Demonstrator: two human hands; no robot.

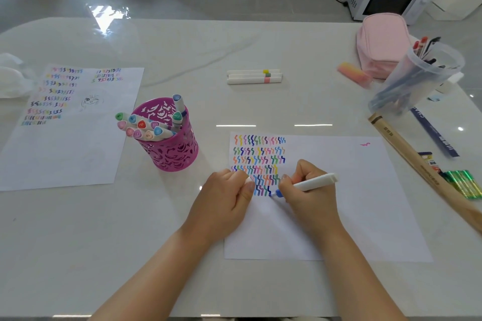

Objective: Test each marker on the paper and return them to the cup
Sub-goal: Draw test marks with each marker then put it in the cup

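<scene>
My right hand (307,190) grips a white marker (315,182), and its blue tip touches the paper (352,203) at the end of the lowest row of coloured squiggles. My left hand (224,200) rests curled on the paper's left edge with something small and white, probably the cap, between thumb and fingers. The magenta perforated cup (174,151) stands to the left of the paper, with several capped markers leaning out of it. Three white markers (254,76) lie side by side further back on the table.
A second sheet (65,138) covered with squiggles lies at the left. At the right are a pink pouch (380,44), a clear jar of pens (417,75), a pink eraser (353,75), a long wooden stick (417,164), a ruler and green pens (464,182).
</scene>
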